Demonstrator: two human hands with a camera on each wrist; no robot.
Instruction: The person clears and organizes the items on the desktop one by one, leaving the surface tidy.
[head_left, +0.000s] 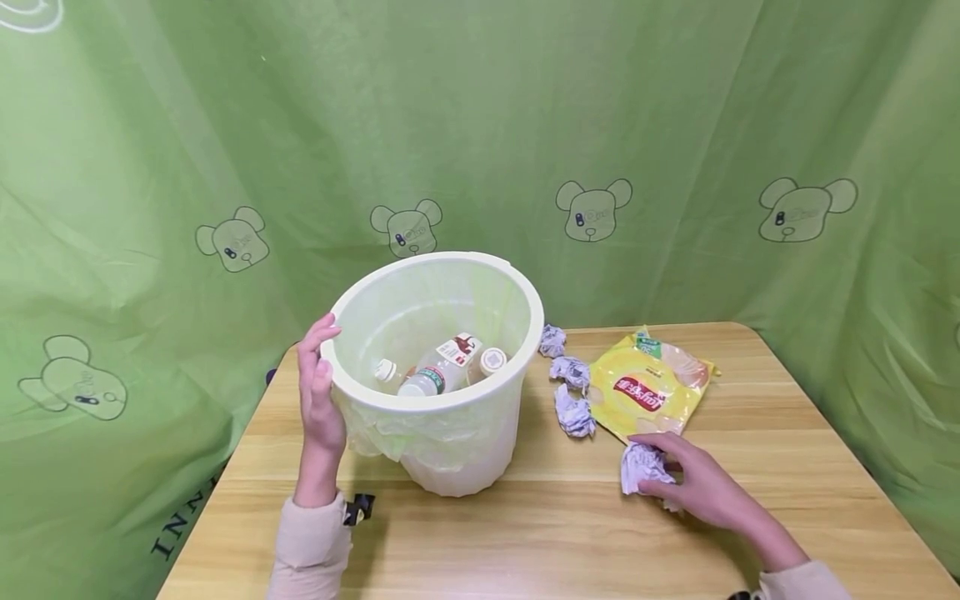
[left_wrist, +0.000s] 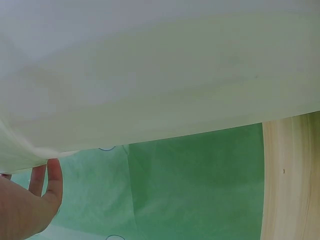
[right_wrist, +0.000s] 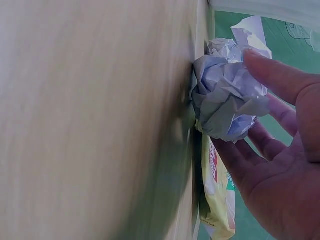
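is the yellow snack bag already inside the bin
No, the yellow snack bag lies flat on the wooden table to the right of the bin, which holds only bottles.

I see a green fabric backdrop (head_left: 480,125) printed with cartoon bear heads filling the upper frame and both sides. A light wooden table (head_left: 787,467) with rounded corners occupies the lower centre. Lighting is soft and even, with faint shadows.
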